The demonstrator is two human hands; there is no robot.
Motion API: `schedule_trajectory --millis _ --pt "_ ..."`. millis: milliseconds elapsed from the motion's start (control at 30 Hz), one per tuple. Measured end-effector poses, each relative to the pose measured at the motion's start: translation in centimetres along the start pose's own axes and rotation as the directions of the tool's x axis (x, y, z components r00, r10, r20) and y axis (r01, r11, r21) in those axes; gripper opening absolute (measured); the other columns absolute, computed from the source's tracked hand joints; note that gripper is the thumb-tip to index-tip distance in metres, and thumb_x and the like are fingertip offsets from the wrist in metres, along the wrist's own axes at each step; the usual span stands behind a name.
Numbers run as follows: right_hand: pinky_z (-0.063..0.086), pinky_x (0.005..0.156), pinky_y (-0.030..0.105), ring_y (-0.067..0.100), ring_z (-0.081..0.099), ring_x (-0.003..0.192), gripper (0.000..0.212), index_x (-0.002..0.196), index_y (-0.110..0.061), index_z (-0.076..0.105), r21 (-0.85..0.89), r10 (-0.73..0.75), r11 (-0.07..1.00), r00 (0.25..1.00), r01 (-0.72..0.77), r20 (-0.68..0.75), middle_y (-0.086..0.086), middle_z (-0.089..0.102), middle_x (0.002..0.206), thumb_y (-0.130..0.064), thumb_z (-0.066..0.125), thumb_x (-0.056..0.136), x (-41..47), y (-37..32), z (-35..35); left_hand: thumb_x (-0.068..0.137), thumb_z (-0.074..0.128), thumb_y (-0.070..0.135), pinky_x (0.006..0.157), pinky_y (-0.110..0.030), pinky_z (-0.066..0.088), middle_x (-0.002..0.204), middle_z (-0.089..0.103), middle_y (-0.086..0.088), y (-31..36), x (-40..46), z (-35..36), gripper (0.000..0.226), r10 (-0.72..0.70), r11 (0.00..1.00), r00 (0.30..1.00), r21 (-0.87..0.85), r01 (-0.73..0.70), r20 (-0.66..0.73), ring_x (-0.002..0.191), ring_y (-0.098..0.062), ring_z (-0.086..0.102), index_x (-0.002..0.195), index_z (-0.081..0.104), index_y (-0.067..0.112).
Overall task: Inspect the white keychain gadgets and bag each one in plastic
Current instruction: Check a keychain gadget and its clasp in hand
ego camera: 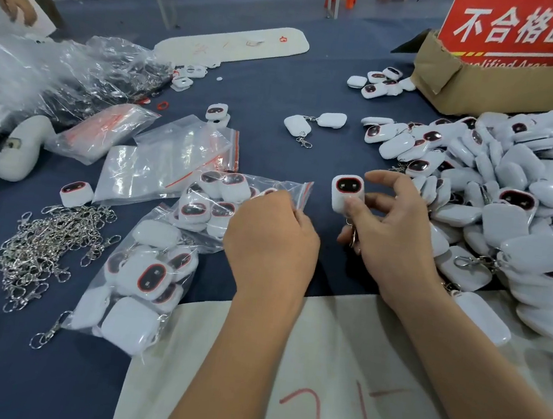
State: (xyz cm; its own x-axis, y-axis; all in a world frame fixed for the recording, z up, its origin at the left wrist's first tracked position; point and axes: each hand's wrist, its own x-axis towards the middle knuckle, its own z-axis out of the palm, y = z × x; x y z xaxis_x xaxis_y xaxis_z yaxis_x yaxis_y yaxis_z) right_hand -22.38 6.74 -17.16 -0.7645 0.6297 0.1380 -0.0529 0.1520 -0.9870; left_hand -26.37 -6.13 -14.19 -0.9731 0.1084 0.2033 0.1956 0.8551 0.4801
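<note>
Head view: I see my right hand (400, 230) pinching one gadget (347, 194) by its lower end, face up, above the middle of the table (282, 82). Its metal clip hangs down under my palm. My left hand (270, 234) is curled at the mouth of a bag (291, 190) that already has gadgets inside. I think it is gripping the bag's edge, but my knuckles hide the fingertips.

My pinch is small, so the gadget could slip and fall back onto the table. The dangling clip could catch on the bag's mouth as it goes in. The big pile (509, 208) by the right edge touches my wrist, so a bump could slide unchecked gadgets toward the bagged ones and mix them up.
</note>
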Motion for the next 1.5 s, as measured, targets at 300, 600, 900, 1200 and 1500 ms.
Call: schedule_trajectory --millis 300,600,900,1200,1500 --pt "0.043 0.047 0.015 0.003 0.053 0.046 0.017 0.092 -0.023 0.078 -0.086 -0.108 0.989 0.983 0.122 0.149 -0.013 0.070 0.065 -0.017 0.065 0.101 -0.1 -0.6 0.0 0.090 0.061 0.019 0.066 -0.041 0.046 0.066 0.063 0.002 0.3 -0.5 0.2 0.023 0.013 0.966 0.990 -0.253 -0.049 -0.141 0.066 -0.023 0.057 0.067 0.061 0.017" --pt "0.049 0.055 0.018 0.008 0.060 0.050 0.016 0.090 -0.024 0.079 -0.074 -0.087 0.993 0.995 0.090 0.041 -0.007 0.076 0.078 -0.022 0.065 0.098 0.1 -0.3 -0.3 0.092 0.063 0.013 0.072 -0.037 0.044 0.077 0.068 0.000 1.7 -1.7 0.7 0.012 0.040 0.919 0.987 -0.382 -0.098 -0.157 0.076 -0.024 0.060 0.080 0.065 0.013" --pt "0.047 0.051 0.018 0.008 0.062 0.049 0.012 0.098 -0.023 0.073 -0.041 -0.045 0.998 0.993 0.041 -0.112 -0.003 0.072 0.077 -0.018 0.062 0.101 0.3 0.2 -0.2 0.098 0.059 0.028 0.075 -0.028 0.029 0.113 0.059 -0.005 2.2 -2.3 1.0 0.018 0.144 0.986 0.989 -0.081 -0.147 -0.046 0.102 -0.026 0.059 0.106 0.047 0.018" --pt "0.056 0.059 0.030 0.011 0.065 0.066 0.023 0.107 -0.025 0.070 0.059 0.007 0.998 0.998 -0.003 -0.067 -0.002 0.075 0.086 -0.030 0.082 0.089 0.1 0.0 -0.2 0.089 0.061 0.016 0.063 -0.038 0.036 0.065 0.056 -0.002 0.8 -0.3 0.4 0.026 0.018 0.966 1.000 -0.257 -0.011 0.022 0.069 -0.027 0.049 0.066 0.051 0.008" --pt "0.057 0.073 0.031 0.008 0.066 0.070 0.023 0.113 -0.018 0.075 -0.192 -0.129 0.970 0.984 0.151 0.126 -0.007 0.076 0.091 -0.011 0.073 0.091 -0.4 -0.6 0.2 0.087 0.059 0.012 0.066 -0.046 0.049 0.057 0.061 -0.011 0.1 0.5 0.1 0.027 -0.099 0.866 0.995 -0.495 0.071 -0.032 0.064 -0.030 0.057 0.062 0.061 0.002"
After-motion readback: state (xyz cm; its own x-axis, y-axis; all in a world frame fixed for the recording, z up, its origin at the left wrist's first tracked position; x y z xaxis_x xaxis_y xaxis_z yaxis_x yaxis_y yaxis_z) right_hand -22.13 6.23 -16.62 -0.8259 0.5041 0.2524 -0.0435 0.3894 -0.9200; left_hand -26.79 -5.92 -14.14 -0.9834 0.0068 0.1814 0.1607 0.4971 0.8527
